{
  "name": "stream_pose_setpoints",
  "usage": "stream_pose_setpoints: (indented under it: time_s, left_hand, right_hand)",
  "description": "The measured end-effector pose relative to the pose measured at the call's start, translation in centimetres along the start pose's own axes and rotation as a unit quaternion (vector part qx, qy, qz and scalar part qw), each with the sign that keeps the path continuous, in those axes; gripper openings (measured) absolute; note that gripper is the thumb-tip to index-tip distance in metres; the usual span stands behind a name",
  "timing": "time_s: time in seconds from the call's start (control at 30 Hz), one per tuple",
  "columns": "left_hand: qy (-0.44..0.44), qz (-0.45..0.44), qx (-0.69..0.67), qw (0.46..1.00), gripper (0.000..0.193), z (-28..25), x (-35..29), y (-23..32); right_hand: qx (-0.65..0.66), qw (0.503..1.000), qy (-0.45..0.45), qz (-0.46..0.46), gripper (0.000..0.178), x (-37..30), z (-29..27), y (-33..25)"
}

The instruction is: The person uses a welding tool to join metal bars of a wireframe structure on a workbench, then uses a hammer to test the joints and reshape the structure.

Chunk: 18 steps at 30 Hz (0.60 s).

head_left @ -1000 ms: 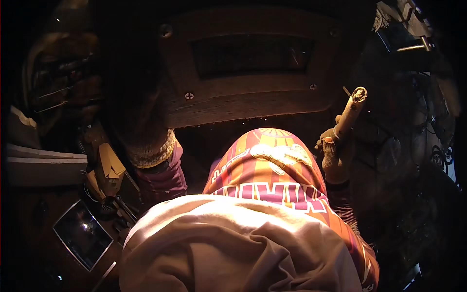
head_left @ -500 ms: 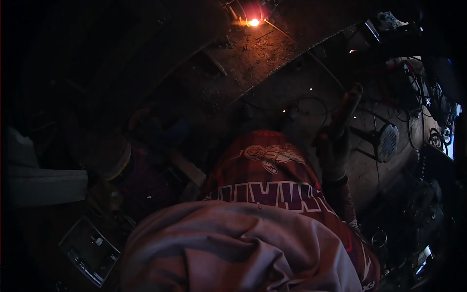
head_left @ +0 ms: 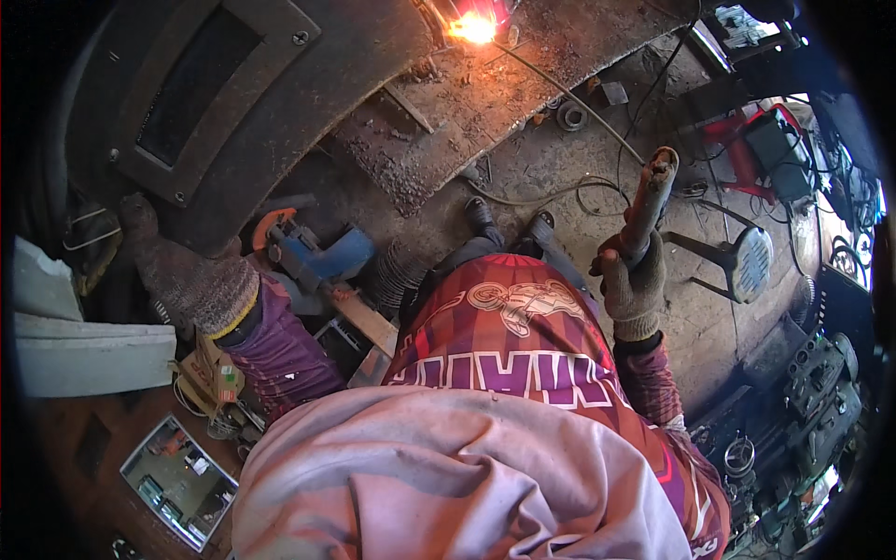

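My right hand (head_left: 637,285), in a knitted work glove, is closed around a worn welding electrode holder (head_left: 646,205). A thin welding rod (head_left: 569,96) runs from the holder's tip up and left to a bright orange glow (head_left: 474,28) at the rough metal workbench (head_left: 485,112). On the left, my gloved left hand (head_left: 191,275) grips the lower edge of a dark welding shield (head_left: 121,103) with a rectangular window; its fingers are partly hidden. The shield covers the bench's left part. The glare hides the workpiece at the rod's tip.
A blue power tool (head_left: 327,255) with an orange part lies left of my feet. A round-topped stool (head_left: 749,264) stands at right, near a red and green machine (head_left: 779,154). Cables (head_left: 560,198) cross the floor. A mirror-like panel (head_left: 177,481) is at lower left.
The view has gone from very dark to bright, so the shield, left glove and floor now show. The glow looks larger. Both hands stay in nearly the same places.
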<state>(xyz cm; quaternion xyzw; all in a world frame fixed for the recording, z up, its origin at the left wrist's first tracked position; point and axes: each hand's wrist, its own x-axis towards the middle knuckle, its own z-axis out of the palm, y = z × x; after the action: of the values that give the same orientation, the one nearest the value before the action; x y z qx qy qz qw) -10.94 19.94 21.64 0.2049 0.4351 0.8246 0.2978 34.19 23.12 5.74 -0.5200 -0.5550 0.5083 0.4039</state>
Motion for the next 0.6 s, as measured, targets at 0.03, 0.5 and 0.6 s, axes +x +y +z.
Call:
stream_pose_setpoints:
  time_s: [0.03, 0.5, 0.6]
  left_hand:
    - [0.102, 0.071, 0.161, 0.979, 0.050, 0.0, -0.2, -0.1]
    - [0.168, 0.059, 0.130, 0.975, 0.055, -0.3, -2.8, -3.0]
    - [0.131, 0.039, 0.130, 0.982, 0.054, -1.4, -1.5, -1.9]
  right_hand:
    - [0.004, 1.000, -0.004, 0.000, 0.050, 0.2, 0.0, 0.1]
    - [-0.008, 0.999, -0.019, -0.029, 0.053, 1.6, 1.8, 4.9]
    - [0.004, 1.000, -0.014, -0.019, 0.054, 1.4, 2.6, 3.8]
